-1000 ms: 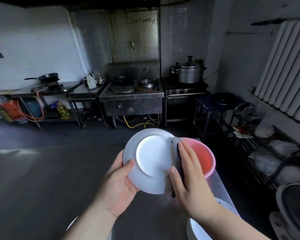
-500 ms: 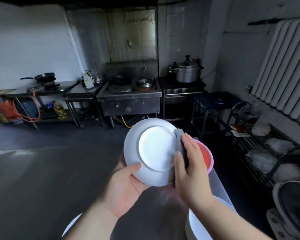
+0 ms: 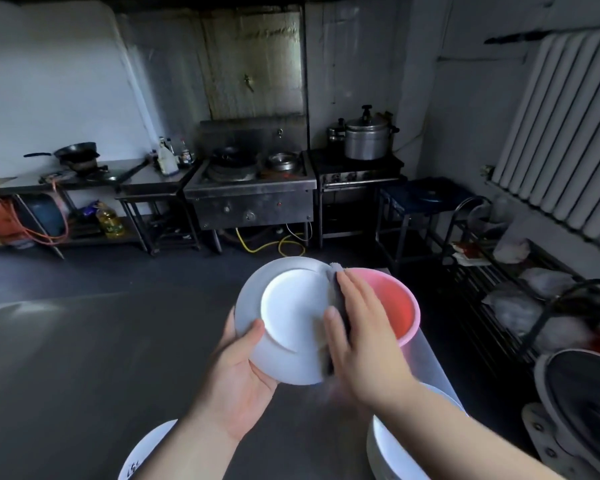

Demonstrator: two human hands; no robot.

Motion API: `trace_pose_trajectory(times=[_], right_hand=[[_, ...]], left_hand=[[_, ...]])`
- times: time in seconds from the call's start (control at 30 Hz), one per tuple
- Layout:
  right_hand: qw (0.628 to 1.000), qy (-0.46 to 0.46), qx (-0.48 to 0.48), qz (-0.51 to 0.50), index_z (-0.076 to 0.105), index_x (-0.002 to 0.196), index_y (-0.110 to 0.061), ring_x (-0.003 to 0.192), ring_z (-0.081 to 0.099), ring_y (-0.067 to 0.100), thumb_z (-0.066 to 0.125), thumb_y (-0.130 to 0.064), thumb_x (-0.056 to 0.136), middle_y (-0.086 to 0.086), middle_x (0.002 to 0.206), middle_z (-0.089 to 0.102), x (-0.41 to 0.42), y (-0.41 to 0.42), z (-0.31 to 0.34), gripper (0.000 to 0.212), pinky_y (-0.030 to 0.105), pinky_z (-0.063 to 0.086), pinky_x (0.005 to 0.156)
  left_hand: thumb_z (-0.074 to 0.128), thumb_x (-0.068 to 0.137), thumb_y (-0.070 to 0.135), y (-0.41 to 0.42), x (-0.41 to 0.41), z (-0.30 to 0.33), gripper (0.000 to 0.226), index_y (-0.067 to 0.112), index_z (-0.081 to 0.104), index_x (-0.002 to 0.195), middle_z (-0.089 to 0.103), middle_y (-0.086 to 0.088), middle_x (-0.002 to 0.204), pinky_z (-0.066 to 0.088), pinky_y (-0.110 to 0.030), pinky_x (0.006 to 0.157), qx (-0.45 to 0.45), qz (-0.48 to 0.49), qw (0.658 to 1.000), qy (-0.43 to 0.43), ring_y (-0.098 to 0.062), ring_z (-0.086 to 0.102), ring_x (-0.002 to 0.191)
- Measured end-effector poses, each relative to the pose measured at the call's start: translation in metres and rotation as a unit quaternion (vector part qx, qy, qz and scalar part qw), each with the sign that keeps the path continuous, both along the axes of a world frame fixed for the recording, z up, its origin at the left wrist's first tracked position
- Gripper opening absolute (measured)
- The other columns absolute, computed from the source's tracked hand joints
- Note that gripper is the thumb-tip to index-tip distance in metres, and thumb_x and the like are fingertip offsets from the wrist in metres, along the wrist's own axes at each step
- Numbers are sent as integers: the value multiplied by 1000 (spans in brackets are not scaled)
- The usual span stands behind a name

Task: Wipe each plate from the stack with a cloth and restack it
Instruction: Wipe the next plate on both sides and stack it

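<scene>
A: How is the white plate [image 3: 293, 318] held?

B: It is gripped at its lower left rim by the left hand [image 3: 238, 374], with the thumb curled over the upper face and the palm hidden beneath. The plate is tilted and is raised above the dark table [image 3: 84, 358], in front of the pink basin [image 3: 400, 306].

A: And the right hand [image 3: 364, 336]?

B: Its fingers are laid out straight and pressed flat on a grey cloth [image 3: 336, 306], which is trapped against the right side of the plate. The cloth's tip is seen above the fingertips at the plate's upper rim, and a darker strip of it is seen below the thumb.

A: Where are the other plates kept?

B: A stack of white plates [image 3: 395, 445] is seen at the lower right, partly hidden by the right forearm. Another white plate with dark markings [image 3: 142, 455] is seen at the lower left, cut off by the frame edge.

A: What is noted further back?

B: A steel wok stove [image 3: 250, 192] is set against the far wall, a pressure cooker [image 3: 368, 138] is placed on the range to its right, and a black wok [image 3: 75, 152] is kept on the steel bench at the left.
</scene>
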State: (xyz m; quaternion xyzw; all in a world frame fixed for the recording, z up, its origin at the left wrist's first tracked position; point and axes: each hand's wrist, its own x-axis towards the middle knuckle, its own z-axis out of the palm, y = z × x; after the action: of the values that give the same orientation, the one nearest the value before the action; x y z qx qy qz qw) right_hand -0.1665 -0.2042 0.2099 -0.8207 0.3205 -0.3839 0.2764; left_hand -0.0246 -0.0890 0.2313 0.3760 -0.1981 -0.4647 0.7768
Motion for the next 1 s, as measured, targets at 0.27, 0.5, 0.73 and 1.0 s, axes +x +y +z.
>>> trace_pose_trajectory(times=[0.27, 0.5, 0.73, 1.0], right_hand=[[999, -17, 35, -2, 16, 167, -22, 154, 21, -1, 42, -57, 104, -19, 167, 22, -27, 23, -22, 77, 22, 23, 123], [977, 39, 191, -83, 58, 86, -48, 76, 59, 8, 42, -48, 107, -19, 71, 63, -68, -31, -15, 27, 30, 44, 69], [933, 129, 326, -80, 63, 69, -3, 47, 67, 36, 50, -58, 102, 20, 60, 70, -149, -52, -18, 66, 32, 53, 51], [877, 209, 429, -44, 72, 78, -11, 72, 74, 49, 49, -51, 104, 12, 74, 78, -210, -66, -49, 53, 59, 61, 68]], left_hand=[[52, 96, 14, -10, -8, -7, 48, 22, 58, 144, 67, -11, 139, 58, -49, 96, 5, 7, 1000, 27, -31, 67, 124], [46, 104, 9, -19, -45, -40, 45, 20, 54, 147, 65, -14, 141, 56, -48, 100, 65, -65, 996, 15, -35, 63, 129], [46, 103, 7, -46, -84, -72, 46, 19, 56, 146, 65, -15, 141, 49, -52, 105, 122, -131, 984, -8, -38, 63, 129], [66, 89, 18, -69, -126, -109, 59, 22, 57, 147, 64, -14, 143, 48, -53, 107, 175, -209, 962, -17, -38, 59, 134]])
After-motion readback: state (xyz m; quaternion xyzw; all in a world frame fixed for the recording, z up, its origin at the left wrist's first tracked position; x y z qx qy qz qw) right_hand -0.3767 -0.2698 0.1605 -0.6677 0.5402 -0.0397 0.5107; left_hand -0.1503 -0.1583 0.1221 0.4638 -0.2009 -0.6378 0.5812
